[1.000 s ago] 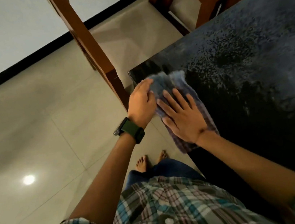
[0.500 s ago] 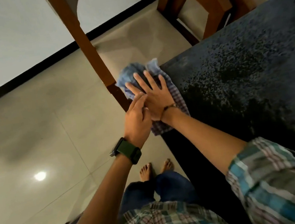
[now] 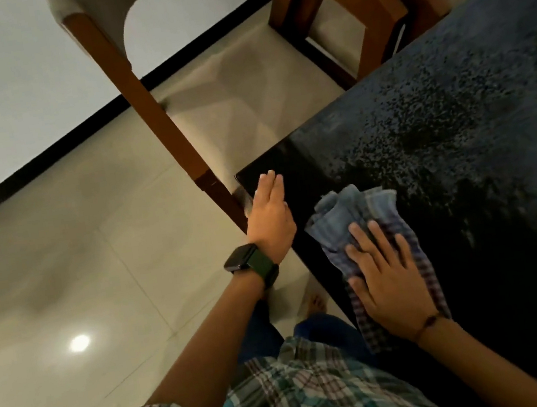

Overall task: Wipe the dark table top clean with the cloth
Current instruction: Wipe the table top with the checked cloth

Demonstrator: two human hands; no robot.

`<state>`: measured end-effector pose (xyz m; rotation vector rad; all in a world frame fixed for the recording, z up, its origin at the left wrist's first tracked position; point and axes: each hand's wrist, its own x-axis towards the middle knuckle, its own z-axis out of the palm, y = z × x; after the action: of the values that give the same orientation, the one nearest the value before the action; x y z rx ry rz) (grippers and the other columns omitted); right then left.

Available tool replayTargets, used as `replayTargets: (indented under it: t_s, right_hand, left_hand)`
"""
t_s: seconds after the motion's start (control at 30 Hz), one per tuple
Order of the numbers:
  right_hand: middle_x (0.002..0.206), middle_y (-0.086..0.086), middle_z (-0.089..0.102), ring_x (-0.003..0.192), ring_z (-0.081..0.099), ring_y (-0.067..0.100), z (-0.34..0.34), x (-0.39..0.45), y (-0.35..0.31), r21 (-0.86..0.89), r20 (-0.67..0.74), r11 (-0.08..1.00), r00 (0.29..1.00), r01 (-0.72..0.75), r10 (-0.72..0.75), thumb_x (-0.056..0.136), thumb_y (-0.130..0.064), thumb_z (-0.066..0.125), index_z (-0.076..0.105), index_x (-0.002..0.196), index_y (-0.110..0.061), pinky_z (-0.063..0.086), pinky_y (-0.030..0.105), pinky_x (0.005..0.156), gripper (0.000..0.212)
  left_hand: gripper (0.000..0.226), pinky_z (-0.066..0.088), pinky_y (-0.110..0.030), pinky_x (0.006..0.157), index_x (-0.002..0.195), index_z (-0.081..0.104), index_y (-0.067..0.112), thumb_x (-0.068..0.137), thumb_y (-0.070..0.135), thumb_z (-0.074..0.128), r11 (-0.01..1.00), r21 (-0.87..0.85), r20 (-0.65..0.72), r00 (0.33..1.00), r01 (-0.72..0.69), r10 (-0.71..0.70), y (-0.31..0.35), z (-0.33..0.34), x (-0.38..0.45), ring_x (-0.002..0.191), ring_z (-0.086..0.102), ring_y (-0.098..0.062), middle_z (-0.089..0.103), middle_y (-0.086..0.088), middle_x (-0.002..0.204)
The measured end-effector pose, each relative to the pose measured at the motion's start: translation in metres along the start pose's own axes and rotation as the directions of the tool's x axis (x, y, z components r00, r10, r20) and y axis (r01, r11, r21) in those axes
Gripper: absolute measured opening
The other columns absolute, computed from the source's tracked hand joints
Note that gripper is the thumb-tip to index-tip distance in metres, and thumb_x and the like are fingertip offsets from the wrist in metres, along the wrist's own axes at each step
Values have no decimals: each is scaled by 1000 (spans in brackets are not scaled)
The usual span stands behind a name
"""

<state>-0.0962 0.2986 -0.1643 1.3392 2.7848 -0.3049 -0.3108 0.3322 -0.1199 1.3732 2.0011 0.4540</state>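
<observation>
The dark table top [image 3: 442,151] fills the right side, speckled and dull farther away, glossy near me. A blue and checked cloth [image 3: 358,214] lies bunched on the table close to its near left edge. My right hand [image 3: 388,279] rests flat on the cloth with fingers spread, pressing it to the surface. My left hand [image 3: 270,216] is held flat with fingers together along the table's left edge, just below the corner, apart from the cloth and holding nothing. A dark watch sits on that wrist.
A wooden chair [image 3: 151,116] with a pale seat stands at the table's far left corner, its leg close to my left hand. Another wooden frame [image 3: 363,7] stands behind the table. Pale tiled floor [image 3: 64,283] spreads to the left, my bare feet below.
My right hand slid the cloth back from the table's corner toward me along the left edge. My left hand left the cloth and now rests at the table edge.
</observation>
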Motion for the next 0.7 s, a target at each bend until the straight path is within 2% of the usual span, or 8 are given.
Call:
replayTargets:
  t_s: [0.1, 0.23, 0.33, 0.4, 0.5, 0.6, 0.7]
  right_hand:
    - [150, 10, 33, 141, 19, 26, -4, 45, -5, 25, -6, 999, 1000, 27, -27, 81, -37, 38, 43, 115, -16, 10, 55, 111, 40]
    - [154, 6, 28, 142, 21, 25, -12, 142, -10, -41, 0, 999, 999, 34, -34, 84, -41, 31, 35, 134, -19, 13, 58, 109, 55]
    - [157, -3, 16, 145, 12, 23, -21, 200, -10, -100, 43, 995, 999, 19, -15, 88, -49, 19, 14, 148, -33, 9, 58, 111, 63]
    - [158, -4, 13, 146, 9, 22, -27, 219, 6, -101, 68, 995, 997, -27, 34, 85, -48, 14, 12, 148, -34, 7, 57, 112, 65]
    - [158, 0, 11, 146, 6, 25, -36, 230, 58, -110, 38, 977, 982, -181, 186, 84, -44, 14, 17, 150, -28, 10, 59, 113, 68]
    - [159, 2, 8, 146, 2, 27, -47, 235, 97, -100, 39, 949, 952, -300, 305, 92, -39, 26, 16, 150, -25, 9, 61, 112, 61]
    - [159, 3, 4, 146, 0, 29, -38, 234, 70, -138, 40, 948, 955, -285, 293, 96, -35, 34, 13, 150, -27, 6, 60, 113, 59]
  left_hand:
    - [59, -3, -31, 118, 146, -1, 5, 97, 8, 33, 978, 204, 138, 990, -43, 15, -6, 0, 9, 145, -11, -24, -8, -11, 157]
    - [66, -4, -35, 119, 143, -11, 0, 94, 2, 33, 962, 267, 145, 989, -55, 16, -6, 1, 10, 144, -15, -29, -16, -17, 155]
    - [67, 2, -41, 121, 143, -14, -2, 94, 1, 32, 961, 276, 136, 991, -35, -3, 2, 1, 19, 144, -13, -32, -16, -20, 154]
    - [70, 5, -44, 120, 144, -12, 2, 96, 9, 39, 956, 286, 191, 982, -61, 6, 6, -4, 30, 144, -11, -33, -13, -16, 156]
    - [81, 4, -43, 118, 144, -13, 4, 93, 19, 49, 938, 331, 289, 957, -101, 1, 10, -11, 42, 144, -13, -33, -15, -13, 156]
    - [88, 2, -42, 118, 143, -15, 4, 91, 22, 53, 934, 350, 265, 964, -74, -23, 10, -12, 43, 143, -15, -32, -19, -15, 155]
    - [93, -1, -42, 118, 142, -18, 1, 89, 28, 54, 932, 363, 195, 978, -7, -69, 9, -11, 38, 142, -17, -33, -23, -19, 152]
